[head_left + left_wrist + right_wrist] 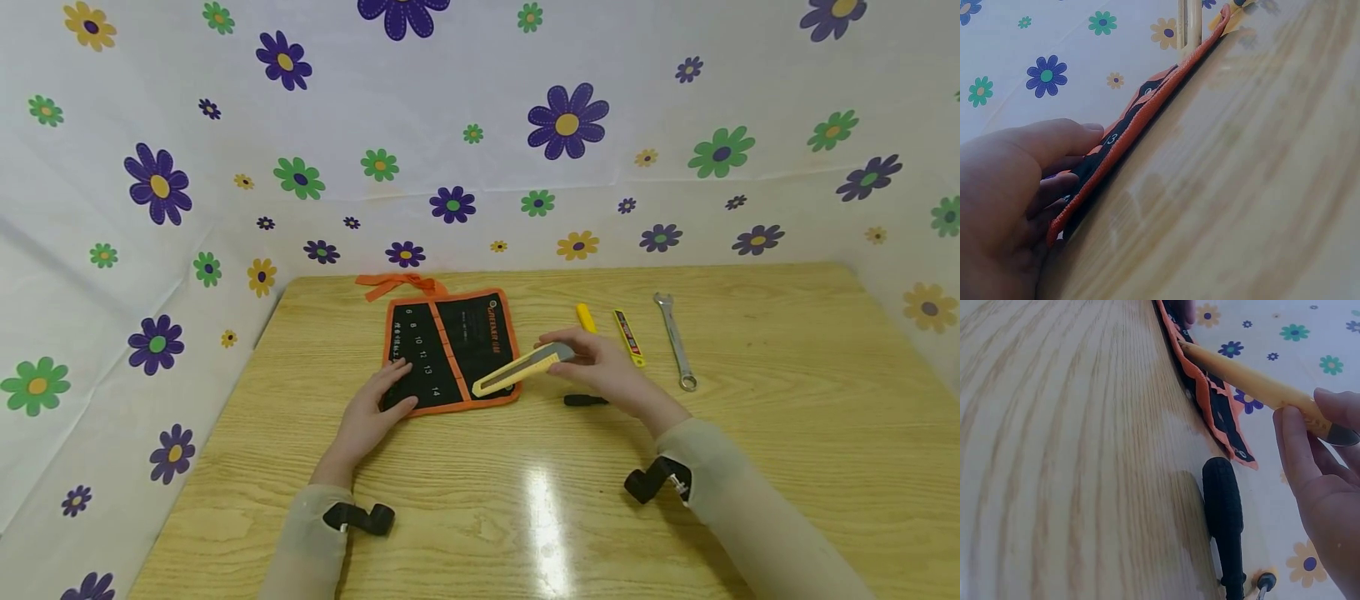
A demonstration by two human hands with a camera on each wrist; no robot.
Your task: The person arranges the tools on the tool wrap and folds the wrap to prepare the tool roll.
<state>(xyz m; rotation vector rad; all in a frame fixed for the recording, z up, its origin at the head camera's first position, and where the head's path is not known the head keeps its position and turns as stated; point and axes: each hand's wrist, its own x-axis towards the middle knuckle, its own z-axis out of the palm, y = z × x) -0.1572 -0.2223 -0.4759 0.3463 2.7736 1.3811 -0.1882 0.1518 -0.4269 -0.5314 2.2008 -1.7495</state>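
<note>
A black tool pouch point(408, 367) with orange trim and printed numbers lies flat on the table. My left hand point(373, 400) rests on its left side with fingers spread; in the left wrist view the thumb point(1066, 137) lies along the pouch's near edge. My right hand point(592, 358) pinches a yellow utility knife point(517, 371) by its grey end. The knife slants left over the pouch, its other end close to the lower end of the orange dividing strip. In the right wrist view, thumb and fingers grip the knife point(1254, 384) from both sides.
Below the right hand lies a black-handled tool point(1222, 506). Behind it are a yellow handle point(586, 317) and a slim yellow-and-black packet point(629, 337). A combination wrench point(676, 342) lies farther right. Orange ties point(401, 285) extend behind the pouch. A flowered cloth point(480, 167) backs the table.
</note>
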